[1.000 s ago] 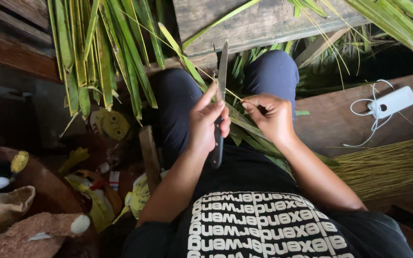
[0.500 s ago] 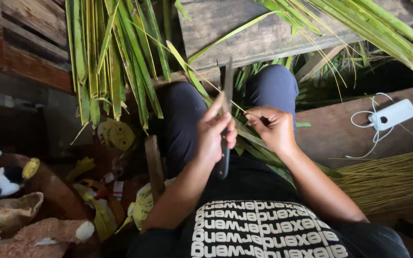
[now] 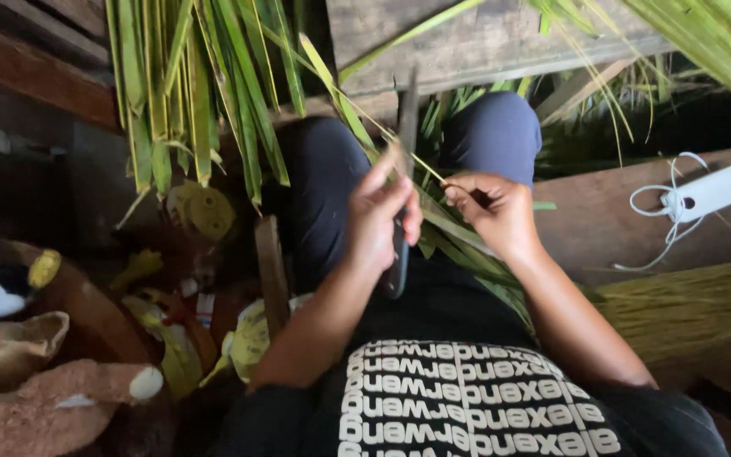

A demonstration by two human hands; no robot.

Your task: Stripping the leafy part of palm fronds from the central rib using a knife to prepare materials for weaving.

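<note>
Barely shifted since a moment ago, my left hand [image 3: 380, 222] wrapped around the knife [image 3: 402, 182] mid-frame, blade upright, right hand [image 3: 494, 211] pinching the green palm leaf strip [image 3: 357, 114] beside it

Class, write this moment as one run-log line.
left hand: grips knife | right hand: pinches palm leaf | setting: lap, leaf pile

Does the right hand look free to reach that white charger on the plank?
Probably not right now: the right hand is pinching a leaf strip. The charger lies in the open on the plank, with nothing between.
</note>
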